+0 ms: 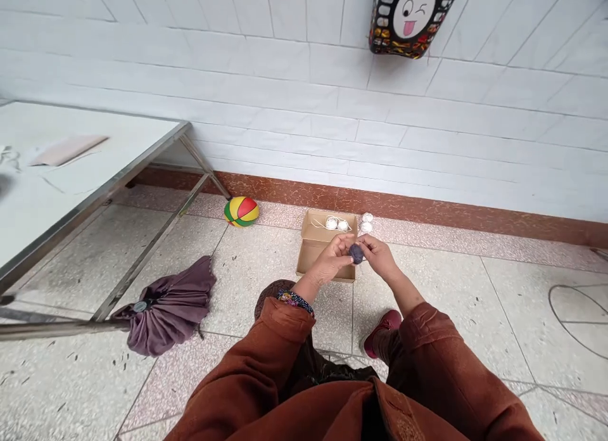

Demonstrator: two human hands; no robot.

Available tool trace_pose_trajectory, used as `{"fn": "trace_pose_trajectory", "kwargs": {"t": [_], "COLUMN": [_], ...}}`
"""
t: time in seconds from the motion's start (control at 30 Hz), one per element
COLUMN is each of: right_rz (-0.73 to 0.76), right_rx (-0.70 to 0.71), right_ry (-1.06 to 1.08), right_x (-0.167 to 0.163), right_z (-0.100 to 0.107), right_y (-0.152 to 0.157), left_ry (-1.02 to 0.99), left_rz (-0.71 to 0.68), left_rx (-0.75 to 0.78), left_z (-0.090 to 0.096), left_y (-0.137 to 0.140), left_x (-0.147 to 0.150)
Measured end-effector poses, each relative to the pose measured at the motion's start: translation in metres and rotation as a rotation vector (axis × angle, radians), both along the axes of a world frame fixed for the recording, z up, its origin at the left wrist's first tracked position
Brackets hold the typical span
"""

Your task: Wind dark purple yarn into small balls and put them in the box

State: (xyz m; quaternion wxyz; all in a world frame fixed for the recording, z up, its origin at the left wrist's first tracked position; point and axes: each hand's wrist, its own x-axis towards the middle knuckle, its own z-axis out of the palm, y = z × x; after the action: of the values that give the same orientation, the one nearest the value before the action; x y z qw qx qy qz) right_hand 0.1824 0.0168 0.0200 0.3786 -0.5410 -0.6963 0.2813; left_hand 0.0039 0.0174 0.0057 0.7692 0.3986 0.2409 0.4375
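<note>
A small dark purple-grey ball of yarn (pixel 356 253) is between my two hands, above an open cardboard box (pixel 310 253). My left hand (pixel 335 258) holds the ball from its left side, thumb below and fingers above. On the other side, my right hand (pixel 379 253) has its fingers pinched together at the ball's edge; a strand in them is too small to make out. Two white yarn balls (pixel 331 223) with loose strands lie in the far part of the box. Beside it on the floor sit two more white balls (pixel 366 227).
A metal-framed table (pixel 142 148) stands at the left, with a purple folded umbrella (pixel 173 305) by its leg. A colourful ball (pixel 242 211) rests near the wall. A black basket (pixel 380 23) hangs above. A wire ring (pixel 553 308) lies at the right.
</note>
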Motion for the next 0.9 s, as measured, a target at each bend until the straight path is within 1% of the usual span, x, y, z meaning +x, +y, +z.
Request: {"fn": "trace_pose_trajectory", "kwargs": {"t": [0.13, 0.23, 0.3, 0.4, 0.43, 0.5, 0.57, 0.63, 0.7, 0.77, 0.83, 0.9], "right_rz": [0.0, 0.023, 0.073, 0.216, 0.248, 0.252, 0.196, 0.116, 0.013, -0.07, -0.103, -0.093], "right_rx": [-0.021, -0.004, 0.026, 0.086, 0.104, 0.141, 0.172, 0.191, 0.19, 0.154, 0.087, 0.026], "right_ry": [0.016, -0.021, -0.064, -0.107, -0.088, -0.023, 0.029, 0.055, 0.074, 0.085, 0.07, 0.015], "right_x": [-0.003, -0.006, -0.009, -0.01, -0.009, -0.006, 0.0, 0.008, 0.017, 0.025, 0.03, 0.032], "right_z": [-0.016, -0.021, -0.018, -0.002, 0.005, 0.019, 0.029, 0.031, 0.025, 0.013, -0.001, -0.014], "right_y": [0.001, -0.001, -0.005, -0.012, -0.013, -0.011, -0.003, 0.008, 0.017, 0.023, 0.023, 0.018], "left_ry": [-0.025, 0.024, 0.148, 0.362, 0.403, 0.445, 0.43, 0.397, 0.322, 0.218, 0.126, 0.069], "left_rz": [0.211, 0.306, 0.345, 0.393, 0.386, 0.316, 0.198, 0.066, -0.072, -0.159, -0.162, -0.088], "left_rx": [-0.105, -0.119, -0.089, 0.018, 0.059, 0.147, 0.233, 0.26, 0.257, 0.233, 0.181, 0.108], "left_z": [0.003, 0.004, 0.003, -0.001, -0.002, -0.001, 0.003, 0.01, 0.016, 0.021, 0.024, 0.023], "left_y": [0.016, 0.034, 0.044, 0.052, 0.052, 0.05, 0.046, 0.043, 0.041, 0.04, 0.041, 0.044], "left_x": [0.006, 0.01, 0.009, 0.003, 0.0, -0.006, -0.007, -0.004, 0.004, 0.013, 0.023, 0.032]}}
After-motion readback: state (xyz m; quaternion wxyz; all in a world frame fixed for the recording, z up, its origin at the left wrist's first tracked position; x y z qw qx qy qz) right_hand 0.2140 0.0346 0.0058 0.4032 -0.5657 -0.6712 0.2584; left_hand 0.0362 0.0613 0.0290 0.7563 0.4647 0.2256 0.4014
